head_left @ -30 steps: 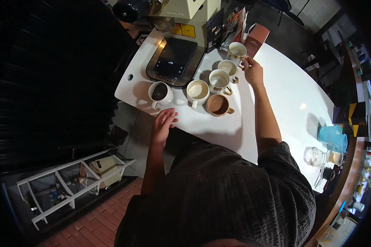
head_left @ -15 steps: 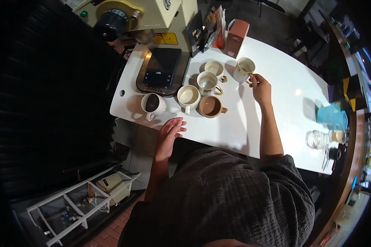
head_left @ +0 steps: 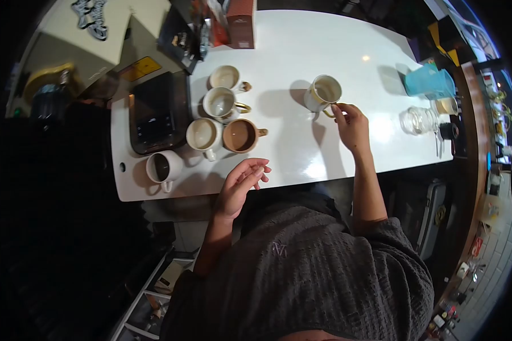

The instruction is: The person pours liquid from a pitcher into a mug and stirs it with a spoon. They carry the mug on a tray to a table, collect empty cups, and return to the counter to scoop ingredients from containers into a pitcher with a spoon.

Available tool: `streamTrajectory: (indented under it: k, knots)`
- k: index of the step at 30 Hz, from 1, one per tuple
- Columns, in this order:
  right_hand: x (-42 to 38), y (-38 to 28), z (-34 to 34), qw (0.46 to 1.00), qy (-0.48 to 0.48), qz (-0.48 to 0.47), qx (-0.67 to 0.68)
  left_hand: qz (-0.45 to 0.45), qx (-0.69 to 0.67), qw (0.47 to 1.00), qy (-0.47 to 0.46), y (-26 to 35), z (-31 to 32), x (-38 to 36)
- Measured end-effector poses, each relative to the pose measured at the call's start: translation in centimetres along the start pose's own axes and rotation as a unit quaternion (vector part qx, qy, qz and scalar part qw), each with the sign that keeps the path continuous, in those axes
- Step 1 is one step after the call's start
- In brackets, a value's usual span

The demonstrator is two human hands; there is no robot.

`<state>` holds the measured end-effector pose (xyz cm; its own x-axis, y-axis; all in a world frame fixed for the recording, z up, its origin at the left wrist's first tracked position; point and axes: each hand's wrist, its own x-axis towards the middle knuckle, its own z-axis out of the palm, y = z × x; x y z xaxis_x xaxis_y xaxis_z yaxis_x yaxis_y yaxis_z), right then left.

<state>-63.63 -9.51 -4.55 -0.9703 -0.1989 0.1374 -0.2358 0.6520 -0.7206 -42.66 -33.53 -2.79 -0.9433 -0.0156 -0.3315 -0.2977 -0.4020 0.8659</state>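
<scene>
My right hand (head_left: pixel 354 126) pinches the gold handle of a tall white mug (head_left: pixel 316 101), which stands apart from the other mugs over the white tabletop. My left hand (head_left: pixel 243 184) holds nothing, its fingers loosely apart at the table's near edge. Closest to it is a brown mug (head_left: pixel 246 146) with a patterned handle. Beside that are a cream mug (head_left: pixel 194 142), a white mug with a gold handle (head_left: pixel 215 115) and another pale mug (head_left: pixel 221 86) at the back. Farther left, a white mug with a dark inside (head_left: pixel 175 165) stands near the table corner.
A black scale (head_left: pixel 153 113) sits on a tray under the cream-coloured machine (head_left: pixel 91 45). Bags and a reddish-brown box (head_left: pixel 242 25) stand at the back. On the right are a blue pitcher (head_left: pixel 429 82), a glass jar (head_left: pixel 420 120) and a small cup (head_left: pixel 445 105).
The view has turned to the right. My right hand has carried the gold-handled mug away from the cluster, rightward across the table; my left hand has shifted slightly along the near edge.
</scene>
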Motion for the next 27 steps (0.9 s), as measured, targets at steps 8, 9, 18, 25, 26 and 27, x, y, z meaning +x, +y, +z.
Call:
streamTrajectory:
  k: [8, 9, 18, 25, 26, 27]
  knots:
    - [-2.3, 0.9, -3.2, 0.995, -0.046, 0.022, 0.089, -0.034, 0.018, 0.999, -0.039, -1.5, 5.8, 5.4]
    - [-2.2, 1.5, -4.2, 0.993, -0.046, 0.038, 0.097, -0.030, 0.048, 0.998, -0.033, -1.5, 6.9, 6.3]
    - [-1.5, 11.5, -13.5, 0.989, -0.012, 0.043, 0.139, -0.002, 0.109, 0.993, 0.055, -4.0, 17.0, 14.6]
    - [-3.7, 14.7, -17.8, 0.983, 0.042, 0.098, 0.150, 0.047, 0.039, 0.991, 0.120, -7.5, 17.3, 18.0]
    - [-4.3, 14.7, -18.1, 0.982, 0.051, 0.100, 0.154, 0.069, 0.054, 0.987, 0.137, -8.0, 17.6, 18.2]
    - [-4.9, 14.7, -18.4, 0.980, 0.062, 0.101, 0.158, 0.068, 0.059, 0.989, 0.121, -8.0, 17.6, 18.3]
